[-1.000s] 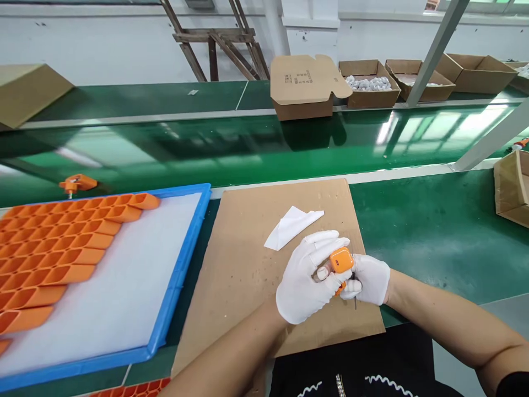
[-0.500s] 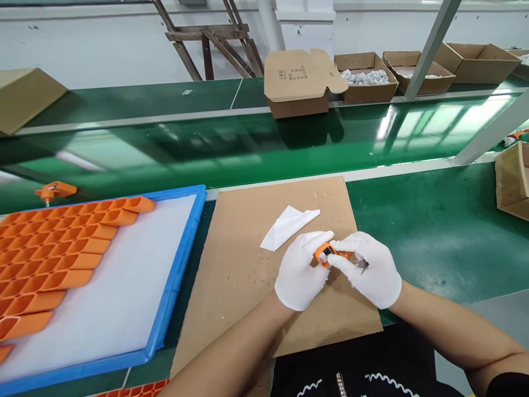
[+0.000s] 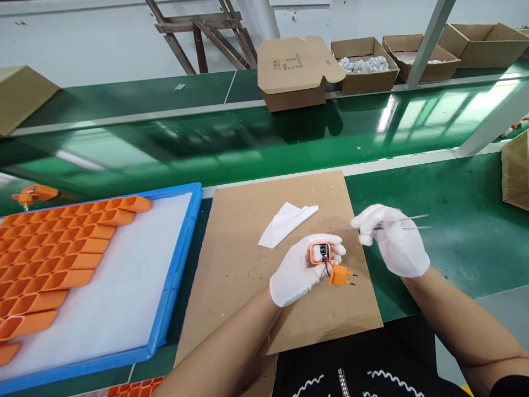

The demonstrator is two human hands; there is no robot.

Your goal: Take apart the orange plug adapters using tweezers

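Note:
My left hand (image 3: 298,271), in a white glove, is closed round an open orange charger shell (image 3: 320,253) with its circuit board showing. An orange plug cap with two metal pins (image 3: 341,274) hangs from the shell by thin wires, just right of my left hand. My right hand (image 3: 392,241), also gloved, pinches metal tweezers (image 3: 407,223) and is held apart from the shell, up and to the right. Both hands are over a brown cardboard sheet (image 3: 248,264) on the green bench. A folded white paper (image 3: 286,221) lies on the cardboard above my left hand.
A blue tray (image 3: 173,286) on the left holds a white pad and several orange shells (image 3: 53,248). A green conveyor belt (image 3: 206,143) runs behind the bench. Cardboard boxes (image 3: 295,71) stand beyond it, one with white parts (image 3: 363,64). Another box (image 3: 516,171) sits at the right edge.
The orange charger has come apart: the plug cap now hangs on wires below the open shell. My right hand pulled away up and right with the tweezers.

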